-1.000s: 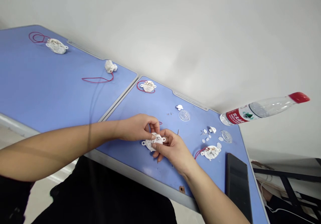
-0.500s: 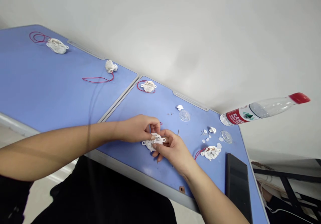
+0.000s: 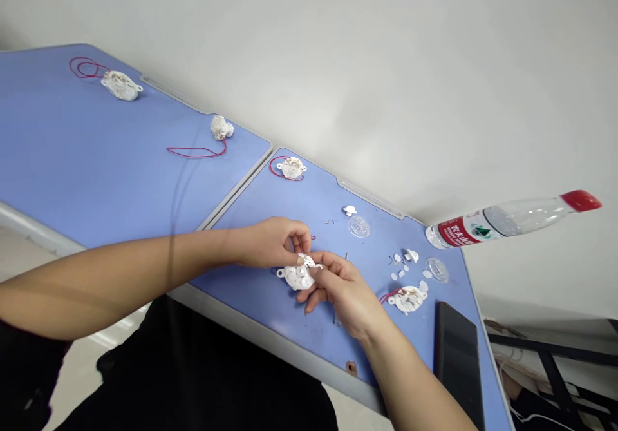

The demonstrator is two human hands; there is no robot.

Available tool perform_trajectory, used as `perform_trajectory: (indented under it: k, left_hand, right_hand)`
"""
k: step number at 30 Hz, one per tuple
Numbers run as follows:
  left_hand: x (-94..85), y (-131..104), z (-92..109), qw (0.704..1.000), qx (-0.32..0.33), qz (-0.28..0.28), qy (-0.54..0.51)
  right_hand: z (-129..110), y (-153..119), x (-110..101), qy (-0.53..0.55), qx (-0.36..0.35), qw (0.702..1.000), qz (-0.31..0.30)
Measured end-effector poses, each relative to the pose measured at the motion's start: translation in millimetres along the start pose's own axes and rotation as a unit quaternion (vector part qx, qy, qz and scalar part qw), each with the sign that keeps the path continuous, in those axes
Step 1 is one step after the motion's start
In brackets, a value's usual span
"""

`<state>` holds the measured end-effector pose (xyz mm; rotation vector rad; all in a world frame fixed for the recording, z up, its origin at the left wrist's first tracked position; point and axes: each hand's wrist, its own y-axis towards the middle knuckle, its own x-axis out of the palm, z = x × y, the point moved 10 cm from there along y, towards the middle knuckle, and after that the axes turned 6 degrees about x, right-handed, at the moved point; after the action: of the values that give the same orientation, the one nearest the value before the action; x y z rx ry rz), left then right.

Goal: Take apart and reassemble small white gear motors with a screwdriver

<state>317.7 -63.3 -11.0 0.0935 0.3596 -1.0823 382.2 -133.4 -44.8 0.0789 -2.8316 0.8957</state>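
Above the blue table, both hands hold a round white plastic casing (image 3: 297, 277) with a small eyelet tab on each side. My left hand (image 3: 282, 243) pinches its upper edge between thumb and fingers. From the right, my right hand (image 3: 338, 284) grips it with the thumb on top and fingers underneath. Small raised round parts show on the casing's face; its underside is hidden. A bit of red wire (image 3: 313, 238) pokes out behind my left fingertips. A thin metal rod (image 3: 346, 256) shows just beyond my right hand.
Similar white casings with red wires lie on the left table (image 3: 120, 86), at the back (image 3: 292, 167) and at the right (image 3: 408, 299). Clear discs (image 3: 358, 227), white caps (image 3: 350, 210) and screws lie behind. A water bottle (image 3: 512, 217) and a black phone (image 3: 458, 360) are at the right.
The whole view has shifted slightly. My right thumb has moved toward the casing's right edge, so more of its face shows. Both hands keep their hold.
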Motion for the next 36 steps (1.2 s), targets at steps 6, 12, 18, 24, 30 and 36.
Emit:
perform_trajectory:
  k: [6, 12, 18, 24, 30, 36]
  left_hand:
    - [-2.6, -1.0, -1.3, 1.000, -0.013, 0.015, -0.005]
    - [-3.6, -1.1, -0.5, 0.999, -0.015, 0.029, -0.008]
    - [-3.1, -2.2, 1.8, 0.999, -0.019, 0.033, -0.015]
    - [-1.8, -2.8, 3.0, 0.999, -0.019, 0.024, -0.027]
    - [0.4, -2.8, 0.7, 0.999, -0.033, 0.009, -0.030]
    - [0.3, -3.4, 2.5, 0.999, -0.032, 0.010, -0.020]
  right_hand:
    - [2.5, 0.6, -1.5, 0.011, 0.006, 1.000, 0.005]
    - [1.3, -0.2, -2.7, 0.021, 0.009, 1.000, 0.009]
    - [-1.1, -0.2, -3.9, 0.038, 0.001, 0.999, 0.018]
    - [-1.4, 0.2, -7.2, 0.033, -0.003, 0.999, 0.040]
    - [-1.1, -0.4, -8.3, 0.022, -0.006, 0.998, 0.051]
    - [-2.5, 0.0, -7.7, 0.020, -0.014, 0.998, 0.053]
